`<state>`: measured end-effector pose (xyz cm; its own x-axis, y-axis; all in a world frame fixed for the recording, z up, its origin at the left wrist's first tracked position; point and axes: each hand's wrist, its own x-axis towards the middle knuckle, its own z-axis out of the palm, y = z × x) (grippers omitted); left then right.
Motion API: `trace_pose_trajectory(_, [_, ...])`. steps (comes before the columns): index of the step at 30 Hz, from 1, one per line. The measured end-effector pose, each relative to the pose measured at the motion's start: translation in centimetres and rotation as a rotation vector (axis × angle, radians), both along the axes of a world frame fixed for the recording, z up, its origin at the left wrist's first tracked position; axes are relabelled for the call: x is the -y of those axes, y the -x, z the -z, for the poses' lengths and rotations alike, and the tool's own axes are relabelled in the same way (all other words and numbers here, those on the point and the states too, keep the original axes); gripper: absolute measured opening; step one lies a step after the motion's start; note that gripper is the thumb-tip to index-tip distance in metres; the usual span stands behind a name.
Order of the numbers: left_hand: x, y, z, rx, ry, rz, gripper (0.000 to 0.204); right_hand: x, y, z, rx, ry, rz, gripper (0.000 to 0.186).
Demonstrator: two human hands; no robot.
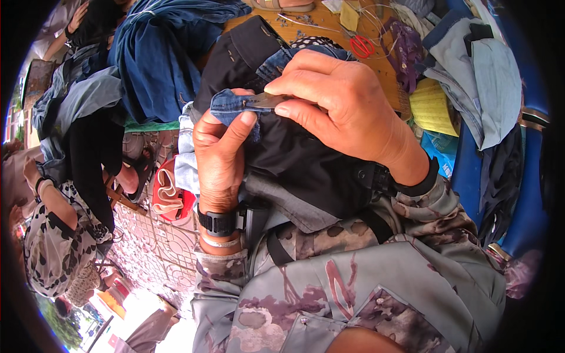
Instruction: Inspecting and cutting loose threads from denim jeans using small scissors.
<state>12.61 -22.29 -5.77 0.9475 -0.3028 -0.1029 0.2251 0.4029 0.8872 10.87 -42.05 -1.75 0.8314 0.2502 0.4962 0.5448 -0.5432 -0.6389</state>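
Note:
My left hand (219, 154) pinches the edge of a small piece of blue denim (228, 106) between thumb and fingers. The denim looks like part of a garment's band or hem. From the right, my right hand (347, 103) grips a small pointed metal tool (266, 102), perhaps thread snips; its handle is mostly hidden in my fingers. The tool's tip touches the denim beside my left thumb. Beneath both hands a black garment (288, 156) spreads over my lap, with a grey fabric piece (294, 206) at its lower edge.
Red-handled scissors (361, 46) and loose threads lie on the wooden table (323, 26) ahead. Blue denim (153, 62) is heaped at the left. Light jeans (497, 88) hang over blue tubing (524, 206) at the right, near yellow cloth (434, 107). Another person's arm (56, 203) shows at far left.

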Motion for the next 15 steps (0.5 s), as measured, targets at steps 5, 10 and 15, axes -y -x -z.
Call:
trace_pose_trajectory(5, [0.37, -0.05, -0.02, -0.009, 0.001, 0.003, 0.022, -0.40, -0.07, 0.21, 0.017, 0.073, 0.061, 0.012])
trace_pose_trajectory(10, [0.40, -0.03, -0.07, 0.004, 0.005, 0.007, 0.021, -0.62, -0.22, 0.18, 0.002, 0.063, 0.030, 0.017])
trace_pose_trajectory(15, [0.28, 0.04, 0.06, 0.011, 0.009, 0.004, 0.021, -0.71, -0.32, 0.45, 0.020, 0.066, 0.027, 0.017])
